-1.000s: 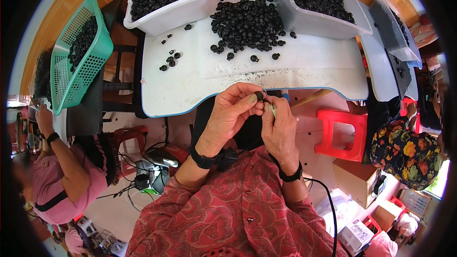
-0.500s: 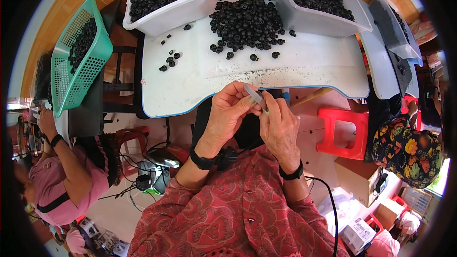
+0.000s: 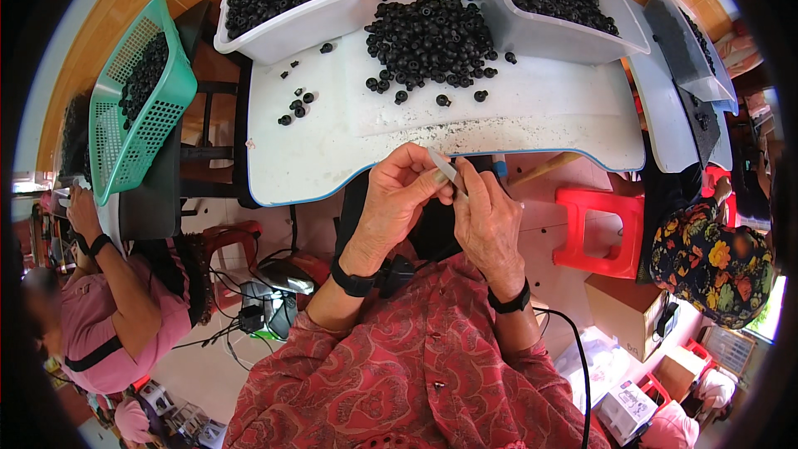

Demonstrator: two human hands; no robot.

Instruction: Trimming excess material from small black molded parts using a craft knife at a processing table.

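Observation:
Both my hands meet in front of my chest at the near edge of the white table [image 3: 316, 150]. My right hand [image 3: 488, 220] is closed on a small knife [image 3: 441, 165], its grey blade slanting up and left past my left thumb. My left hand [image 3: 397, 191] is closed too, thumb and forefinger pinched beside the blade; whatever sits in that pinch is hidden by the fingers. Beyond them, a heap of small black knobbed round parts [image 3: 428, 37] covers the table's middle. Several loose parts [image 3: 299, 106] lie to the left.
Two pale tubs, left [image 3: 291, 43] and right [image 3: 565, 41], hold more black parts. A green basket [image 3: 158, 108] stands further left. Co-workers sit at left [image 3: 125, 316] and right [image 3: 706, 258]. A red stool [image 3: 594, 229] is at right; cables [image 3: 241, 316] run across the floor at left.
The knife blade has turned slightly between my hands and shows a lighter face. My hands have stayed in almost the same place, and the heap looks unchanged.

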